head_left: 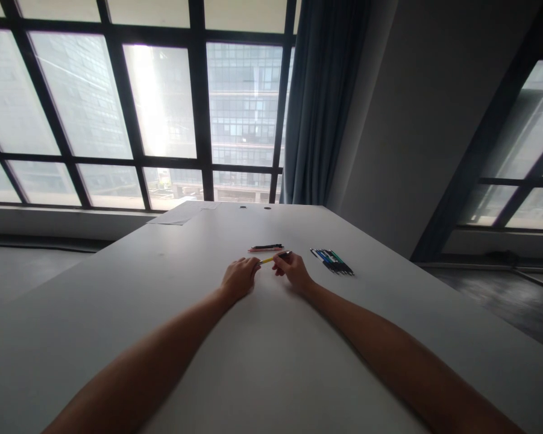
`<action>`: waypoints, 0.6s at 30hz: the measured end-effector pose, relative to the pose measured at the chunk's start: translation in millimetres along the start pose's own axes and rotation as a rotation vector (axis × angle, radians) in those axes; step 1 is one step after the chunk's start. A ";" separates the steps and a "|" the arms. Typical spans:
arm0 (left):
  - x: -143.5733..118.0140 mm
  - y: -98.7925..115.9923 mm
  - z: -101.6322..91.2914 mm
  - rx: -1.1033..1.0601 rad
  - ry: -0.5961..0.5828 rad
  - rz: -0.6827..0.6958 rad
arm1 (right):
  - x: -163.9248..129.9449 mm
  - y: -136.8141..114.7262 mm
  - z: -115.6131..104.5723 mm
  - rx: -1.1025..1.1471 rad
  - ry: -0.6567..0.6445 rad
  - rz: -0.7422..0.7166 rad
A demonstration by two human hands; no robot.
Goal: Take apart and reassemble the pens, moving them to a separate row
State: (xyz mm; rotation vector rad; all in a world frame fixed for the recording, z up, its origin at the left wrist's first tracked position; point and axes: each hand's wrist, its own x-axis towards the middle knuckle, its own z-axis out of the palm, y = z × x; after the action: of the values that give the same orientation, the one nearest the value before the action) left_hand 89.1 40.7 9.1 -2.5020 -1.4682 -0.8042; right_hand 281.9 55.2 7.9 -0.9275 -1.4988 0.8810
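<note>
A slim yellow pen [266, 261] spans the gap between my two hands, a little above or on the white tabletop. My left hand [241, 277] has its fingers closed on the pen's left end. At the other side, my right hand [293, 269] pinches the pen's dark right end; whether that end is a separate cap I cannot tell. Just beyond the hands lie a few pens [266, 248], dark and pinkish, side by side. To the right of my right hand, several pens [332, 261] with black, blue, white and green parts lie in a slanted row.
The long white table [271, 361] stretches away toward the windows. Papers [183, 212] lie at its far left corner, and two dark round spots [267, 208] show near the far edge. A blue-grey curtain [323, 108] hangs behind, beside a wall.
</note>
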 end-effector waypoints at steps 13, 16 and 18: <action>2.8 -1.1 2.0 0.090 0.066 -0.124 | 3.4 15.0 -15.9 -0.328 -0.106 0.019; 3.8 -3.0 4.1 0.054 0.089 -0.123 | 1.0 12.9 -16.5 -0.461 -0.124 -0.025; 4.2 -4.2 5.0 0.043 0.115 -0.117 | 0.0 11.7 -16.2 -0.563 -0.114 -0.055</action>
State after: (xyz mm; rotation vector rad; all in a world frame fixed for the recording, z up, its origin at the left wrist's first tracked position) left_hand 89.1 47.9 6.4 -2.3154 -1.5859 -0.9093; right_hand 298.9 60.7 -0.8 -1.2463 -1.9084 0.4773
